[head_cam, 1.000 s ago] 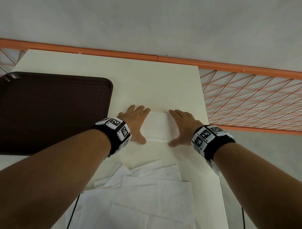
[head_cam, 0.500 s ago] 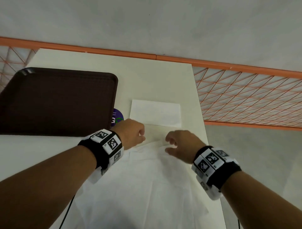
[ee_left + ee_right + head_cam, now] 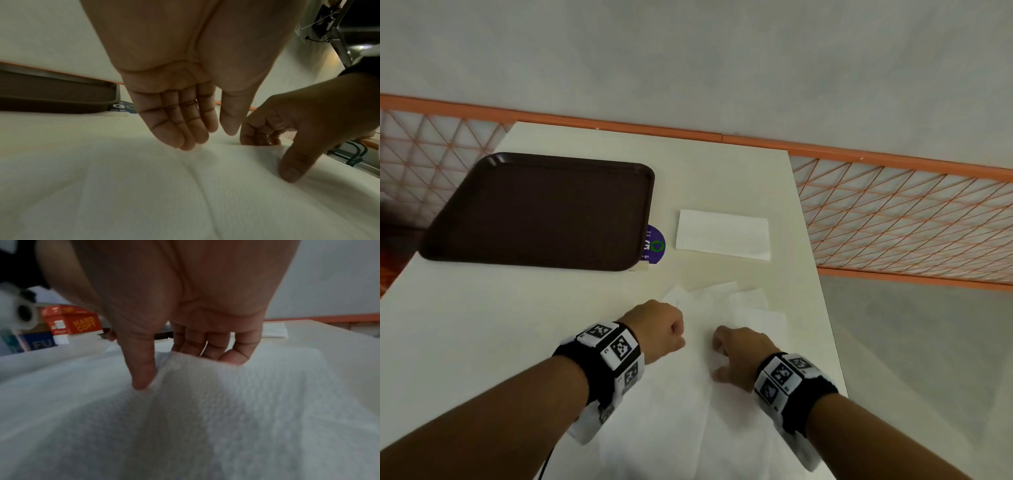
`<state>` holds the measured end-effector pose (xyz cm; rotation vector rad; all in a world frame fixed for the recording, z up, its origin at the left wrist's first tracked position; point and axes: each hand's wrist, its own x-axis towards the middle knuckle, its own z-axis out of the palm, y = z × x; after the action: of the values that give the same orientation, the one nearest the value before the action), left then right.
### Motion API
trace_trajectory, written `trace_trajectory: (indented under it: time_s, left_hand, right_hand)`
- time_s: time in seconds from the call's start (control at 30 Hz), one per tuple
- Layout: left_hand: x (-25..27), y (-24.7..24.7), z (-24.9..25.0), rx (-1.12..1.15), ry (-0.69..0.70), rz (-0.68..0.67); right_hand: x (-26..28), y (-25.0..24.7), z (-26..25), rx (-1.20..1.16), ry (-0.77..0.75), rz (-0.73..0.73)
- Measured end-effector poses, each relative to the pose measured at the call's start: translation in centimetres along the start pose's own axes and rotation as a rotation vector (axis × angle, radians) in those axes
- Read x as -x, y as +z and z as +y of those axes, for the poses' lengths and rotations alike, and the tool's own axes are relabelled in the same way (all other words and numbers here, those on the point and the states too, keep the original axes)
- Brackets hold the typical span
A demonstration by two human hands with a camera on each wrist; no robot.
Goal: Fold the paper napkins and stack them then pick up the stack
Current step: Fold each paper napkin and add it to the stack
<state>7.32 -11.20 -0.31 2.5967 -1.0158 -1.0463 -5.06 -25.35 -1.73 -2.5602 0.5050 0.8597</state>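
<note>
One folded white napkin (image 3: 722, 238) lies flat on the cream table, beyond both hands; in the right wrist view the folded napkin (image 3: 274, 330) is at the far right. A pile of unfolded napkins (image 3: 705, 404) is spread near me. My left hand (image 3: 659, 330) hovers over the pile's far left part. Its fingers (image 3: 185, 129) hang loosely and hold nothing. My right hand (image 3: 736, 353) pinches the top napkin (image 3: 205, 402). The thumb (image 3: 141, 369) presses in front of a raised fold and the fingers are behind it.
A dark brown tray (image 3: 534, 212) sits at the far left of the table, with a purple round sticker (image 3: 654, 245) at its right edge. The table's right edge (image 3: 825, 308) drops off beside an orange mesh fence (image 3: 911, 219). Cardboard boxes (image 3: 72, 321) stand off to the left.
Both hands left the folded napkin and drew back toward me onto the pile. The right hand has taken hold of the top sheet. The view has shifted, showing more of the tray.
</note>
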Motion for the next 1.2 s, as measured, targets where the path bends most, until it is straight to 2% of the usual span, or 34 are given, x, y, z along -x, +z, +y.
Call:
trace_trajectory:
  time_s: [0.13,0.27,0.4,0.5,0.7,0.9,0.97,1.03,1.2]
  left_hand:
    - [0.8,1.1,-0.9,0.072,0.004,0.050]
    - [1.1,1.4,-1.4,0.298,-0.063,0.130]
    - [1.2,1.7,-2.4,0.500,-0.067,0.081]
    - [1.3,2.0,-2.8,0.595,-0.028,0.026]
    - [0.1,0.4,-1.5,0.212,0.036,0.154]
    - [-0.5,-3.0,2.7,-0.185,0.202,0.260]
    - [-0.2,-3.1,3.8,-0.236,0.261,0.212]
    - [0.2,-2.4,4.5,-0.268,0.294,0.099]
    - [1.0,0.4,4.5,-0.404,0.323,-0.131]
  right_hand:
    - [0.0,-0.3,-0.1,-0.107,-0.012,-0.015]
    - [0.7,-1.0,0.8,-0.333,-0.079,0.051]
    - [1.4,-1.6,1.9,-0.638,-0.053,0.130]
    - [1.5,-1.3,2.6,-0.753,0.009,0.178]
    - [1.6,0.0,3.1,-0.618,0.080,0.062]
    - [1.7,0.3,3.4,-0.779,0.221,0.030]
    - [1.6,0.2,3.4,-0.852,0.260,0.039]
    - [1.4,0.2,3.6,-0.896,0.278,0.050]
    - [1.2,-0.3,4.0,-0.846,0.289,0.047]
